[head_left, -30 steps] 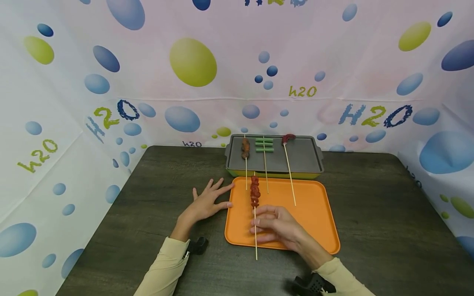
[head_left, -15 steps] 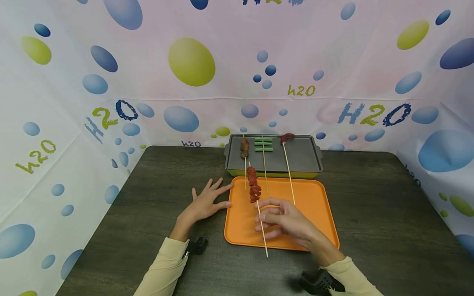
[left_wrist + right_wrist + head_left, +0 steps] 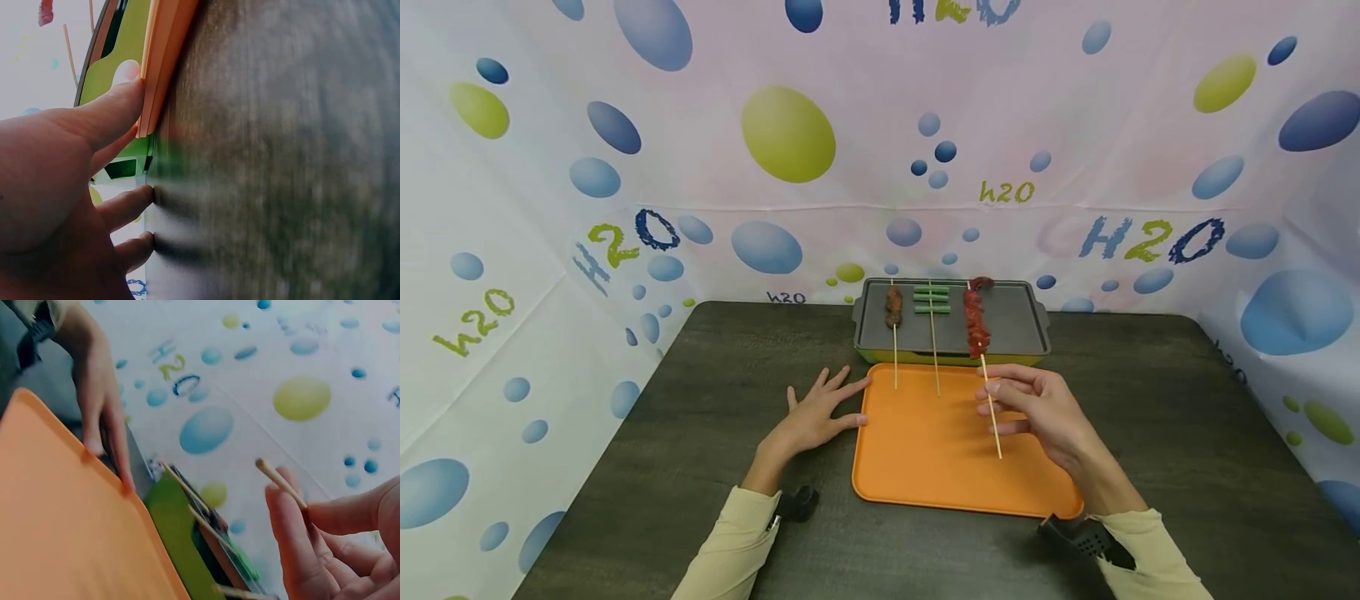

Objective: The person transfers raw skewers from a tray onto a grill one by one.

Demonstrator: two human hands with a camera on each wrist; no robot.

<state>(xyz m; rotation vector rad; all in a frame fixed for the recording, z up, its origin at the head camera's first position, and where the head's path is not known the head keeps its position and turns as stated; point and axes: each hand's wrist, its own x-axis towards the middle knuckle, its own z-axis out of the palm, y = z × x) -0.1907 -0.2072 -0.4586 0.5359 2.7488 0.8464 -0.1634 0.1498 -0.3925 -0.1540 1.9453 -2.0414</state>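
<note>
My right hand [image 3: 1037, 408] pinches the stick of a red meat skewer [image 3: 976, 321] between thumb and fingers, above the right part of the orange tray [image 3: 940, 467]. The meat end points away and overlaps the grill pan [image 3: 1015, 325] in the head view. In the right wrist view the stick [image 3: 278, 478] shows between thumb and fingertips. My left hand [image 3: 811, 421] has its fingers spread on the table, thumb and index fingertip touching the tray's left edge. In the left wrist view the thumb [image 3: 115, 106] lies against the tray's rim [image 3: 164, 69].
Across the grey pan behind the tray lie a brown meat skewer [image 3: 893, 308], a skewer of green pieces [image 3: 932, 298] and a skewer with a dark red curled piece [image 3: 982, 283]. Their sticks reach forward over the tray. A patterned cloth [image 3: 865, 125] hangs behind the dark table [image 3: 655, 467].
The right hand has carried the red meat skewer right and forward, from over the tray's left part to in front of the pan's right side. The left hand stays on the tray's edge.
</note>
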